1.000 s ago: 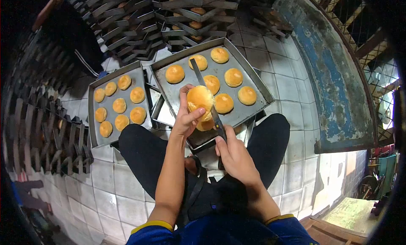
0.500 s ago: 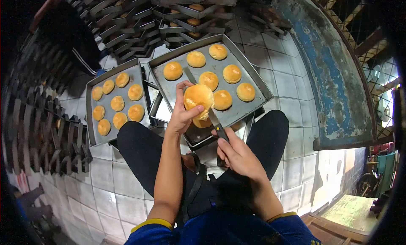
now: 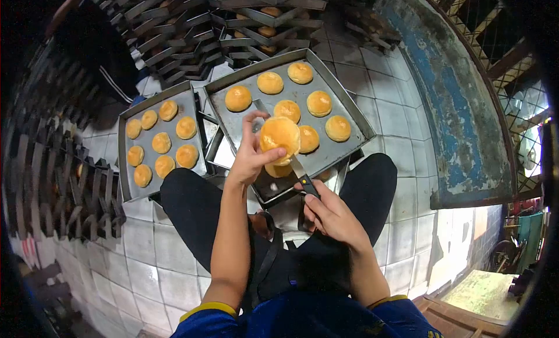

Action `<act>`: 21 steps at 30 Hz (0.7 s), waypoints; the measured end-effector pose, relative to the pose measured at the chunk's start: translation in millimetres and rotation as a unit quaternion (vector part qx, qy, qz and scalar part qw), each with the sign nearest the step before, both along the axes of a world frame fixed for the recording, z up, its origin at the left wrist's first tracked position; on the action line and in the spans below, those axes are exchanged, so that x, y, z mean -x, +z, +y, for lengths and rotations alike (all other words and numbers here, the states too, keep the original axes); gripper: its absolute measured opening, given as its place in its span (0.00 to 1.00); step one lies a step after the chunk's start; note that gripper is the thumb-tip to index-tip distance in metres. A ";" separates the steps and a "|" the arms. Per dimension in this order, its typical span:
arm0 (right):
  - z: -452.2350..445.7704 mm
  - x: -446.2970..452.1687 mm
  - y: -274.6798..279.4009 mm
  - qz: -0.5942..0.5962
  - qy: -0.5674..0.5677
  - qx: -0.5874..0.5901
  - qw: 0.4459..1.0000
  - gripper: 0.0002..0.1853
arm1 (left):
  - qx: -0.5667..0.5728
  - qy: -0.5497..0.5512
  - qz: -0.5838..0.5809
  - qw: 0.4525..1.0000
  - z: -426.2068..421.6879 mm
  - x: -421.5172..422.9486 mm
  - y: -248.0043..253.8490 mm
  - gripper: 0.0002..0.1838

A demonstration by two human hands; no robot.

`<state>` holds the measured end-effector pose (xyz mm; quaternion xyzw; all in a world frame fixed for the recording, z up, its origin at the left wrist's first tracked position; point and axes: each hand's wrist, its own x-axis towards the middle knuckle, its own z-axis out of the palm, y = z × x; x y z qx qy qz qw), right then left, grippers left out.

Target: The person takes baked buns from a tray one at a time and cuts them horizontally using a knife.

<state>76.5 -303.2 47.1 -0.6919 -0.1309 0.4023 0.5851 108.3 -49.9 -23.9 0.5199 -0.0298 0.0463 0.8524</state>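
Observation:
My left hand (image 3: 250, 160) is closed around a round golden bun (image 3: 280, 135), its thumb across the front edge. In my right hand (image 3: 335, 215) is a long knife (image 3: 307, 184) with a dark handle, gripped close to the blade. The blade runs diagonally at the bun, showing below it and again past its upper left side; how deep it cuts is hidden by the bun. Beneath the hands lies a metal baking tray (image 3: 233, 123) with several glossy buns, one of them (image 3: 279, 171) partly covered by the held bun.
A second tray (image 3: 123, 157) of smaller-looking buns sits to the left. Stacked metal trays (image 3: 174, 35) rise behind. A worn blue panel (image 3: 466, 140) stands at right. Another person's dark trouser leg (image 3: 110, 58) shows at upper left. White tiles (image 3: 402, 204) cover the floor.
The held bun has shifted slightly right and turned a little. The knife and my right hand have moved slightly down and right, so less blade shows past the bun's upper left.

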 end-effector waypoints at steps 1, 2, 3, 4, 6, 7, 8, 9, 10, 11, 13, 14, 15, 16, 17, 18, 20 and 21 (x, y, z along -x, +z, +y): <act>-1.3 1.5 0.3 -0.007 -0.004 0.005 1.000 0.20 | 0.059 0.008 0.017 0.998 -1.7 0.4 4.8 0.51; -1.8 2.5 0.7 -0.014 -0.009 0.009 1.000 0.20 | 0.058 0.008 0.015 0.998 -3.9 -0.8 3.7 0.51; -1.9 2.5 -3.4 -0.015 -0.010 0.008 1.000 0.20 | 0.099 0.028 0.013 0.995 -6.9 -2.6 0.2 0.53; -1.6 2.0 -11.2 -0.020 -0.016 0.001 1.000 0.20 | 0.140 0.048 0.011 0.989 -10.0 -4.4 -4.1 0.54; 0.9 2.5 -14.7 -0.025 -0.023 -0.008 0.999 0.20 | 0.171 0.060 0.023 0.983 -15.5 -8.8 -13.7 0.52; 3.2 2.7 -13.5 -0.036 -0.029 -0.002 0.999 0.20 | 0.203 0.074 0.034 0.976 -17.0 -10.1 -17.1 0.50; 5.7 2.1 -12.5 -0.047 -0.035 0.003 0.998 0.20 | 0.202 0.075 0.032 0.976 -17.2 -10.6 -20.3 0.50; 8.4 2.3 -12.4 -0.048 -0.033 0.003 0.998 0.20 | 0.216 0.059 0.034 0.974 -17.6 -10.3 -18.0 0.46; 10.7 3.7 -13.0 -0.048 -0.038 0.006 0.998 0.20 | 0.229 0.043 0.035 0.972 -18.5 -9.7 -15.9 0.42; 12.1 4.8 -13.7 -0.048 -0.043 0.009 0.998 0.20 | 0.229 0.044 0.033 0.972 -21.9 -8.4 -14.2 0.42; 12.8 5.5 -17.8 -0.058 -0.041 0.014 0.997 0.20 | 0.217 0.056 0.051 0.973 -31.5 -5.0 1.8 0.34; 12.9 6.4 -19.6 -0.067 -0.039 0.019 0.997 0.20 | 0.218 0.059 0.050 0.973 -31.3 -6.6 0.5 0.34; 11.7 8.7 -20.4 -0.067 -0.036 0.020 0.997 0.20 | 0.204 0.068 0.047 0.975 -30.2 -8.6 -3.0 0.34; 9.3 11.0 -20.6 -0.083 -0.033 0.027 0.996 0.20 | 0.191 0.077 0.045 0.978 -28.6 -9.9 -6.9 0.34; 7.9 12.1 -20.1 -0.099 -0.032 0.035 0.994 0.20 | 0.192 0.079 0.045 0.977 -26.2 -10.0 -11.0 0.34; 7.8 11.6 -16.9 -0.099 -0.031 0.035 0.994 0.20 | 0.175 0.069 0.043 0.981 -23.8 -9.6 -13.0 0.34; 6.8 7.4 -8.5 -0.108 -0.015 0.053 0.993 0.20 | 0.160 0.054 0.042 0.985 -23.0 -10.2 -17.7 0.34; 8.1 3.5 -8.4 -0.106 -0.019 0.055 0.993 0.20 | 0.148 0.034 0.044 0.987 -24.0 -9.9 -15.2 0.33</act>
